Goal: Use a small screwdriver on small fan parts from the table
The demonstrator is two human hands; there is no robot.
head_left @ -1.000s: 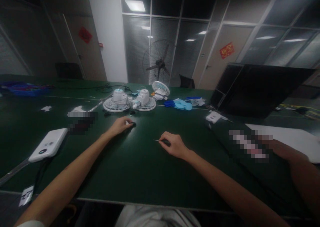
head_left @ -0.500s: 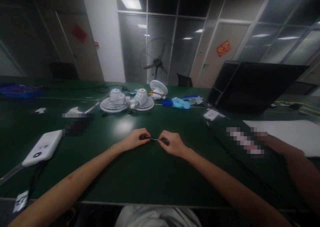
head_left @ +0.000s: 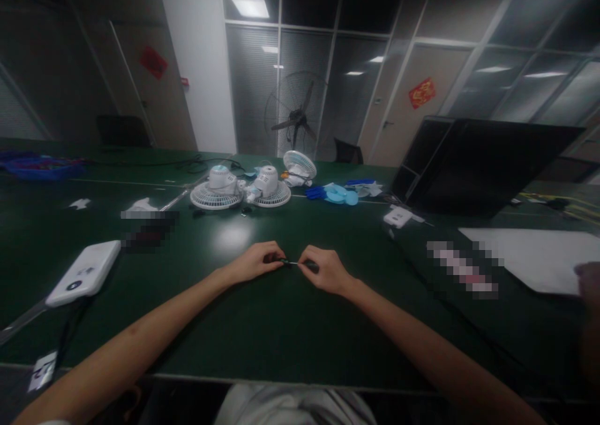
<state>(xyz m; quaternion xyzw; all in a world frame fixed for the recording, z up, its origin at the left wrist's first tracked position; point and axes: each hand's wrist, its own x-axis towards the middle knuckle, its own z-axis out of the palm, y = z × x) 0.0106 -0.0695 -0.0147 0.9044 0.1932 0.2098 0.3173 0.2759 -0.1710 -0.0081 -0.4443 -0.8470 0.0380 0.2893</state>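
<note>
Over the green table [head_left: 281, 344], my left hand [head_left: 260, 260] is closed, its fingertips pinching a small dark part that is too small to name. Facing it, my right hand [head_left: 325, 270] is closed round the dark handle of a screwdriver [head_left: 311, 265]. The thin metal shaft points left and reaches the small part at my left fingertips. Both hands are low over the table, a short gap between them. Behind them lie white fans [head_left: 217, 194], face down, and another fan [head_left: 300, 165] is tilted.
Light blue fan blades [head_left: 340, 194] lie behind my right hand. A white power bank [head_left: 85, 272] is at left, a blue basket [head_left: 44, 168] at far left. A black monitor [head_left: 482, 162] and white sheet [head_left: 539, 256] are at right, with another person's blurred hand [head_left: 589, 281] at the edge.
The other person's hand has moved right, off the white sheet's near corner toward the frame edge. The view has shifted slightly. My hands keep nearly the same pose.
</note>
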